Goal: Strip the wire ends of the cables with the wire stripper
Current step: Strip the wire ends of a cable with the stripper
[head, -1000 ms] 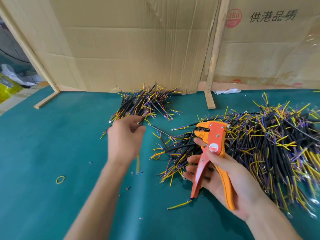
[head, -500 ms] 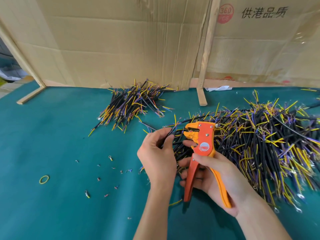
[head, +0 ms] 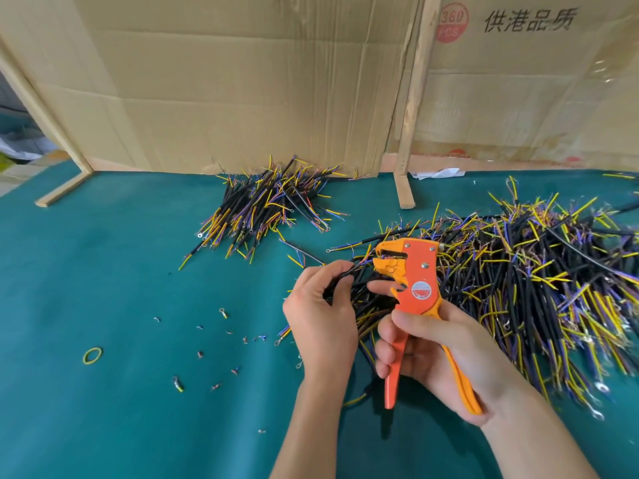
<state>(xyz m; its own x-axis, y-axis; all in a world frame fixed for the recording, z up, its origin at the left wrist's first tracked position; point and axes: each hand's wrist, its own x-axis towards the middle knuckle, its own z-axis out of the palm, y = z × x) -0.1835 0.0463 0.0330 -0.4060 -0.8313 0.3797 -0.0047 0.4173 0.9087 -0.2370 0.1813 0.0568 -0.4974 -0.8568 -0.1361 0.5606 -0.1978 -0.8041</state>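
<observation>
Cables (head: 539,271) lie in a big tangled heap on the right of the green counter (head: 103,271), black sheaths with yellow and purple wire ends; the heap runs off the right edge, so its full extent is cut off. A smaller pile (head: 266,205) sits further back against the cardboard sheets (head: 224,81). The left hand (head: 320,312) has its grip curled round one black cable (head: 345,273) at the near edge of the heap, the wire end pointing toward the head of the wire stripper (head: 413,288). Whether the wire end is already between the jaws cannot be told; the tips are too fine and partly covered by fingers. The right hand (head: 439,350) grips the stripper's orange handles, which stand apart, with the thumb across the front. The lower cables under both hands are hidden.

Small cut bits of insulation (head: 221,340) and a ring terminal (head: 223,312) are scattered on the counter to the left, with a yellow rubber band (head: 92,355) well apart from them. Wooden posts (head: 411,98) hold the cardboard upright; the right sheet carries printed characters and a red round mark. A narrow gap at far left shows blurred clutter.
</observation>
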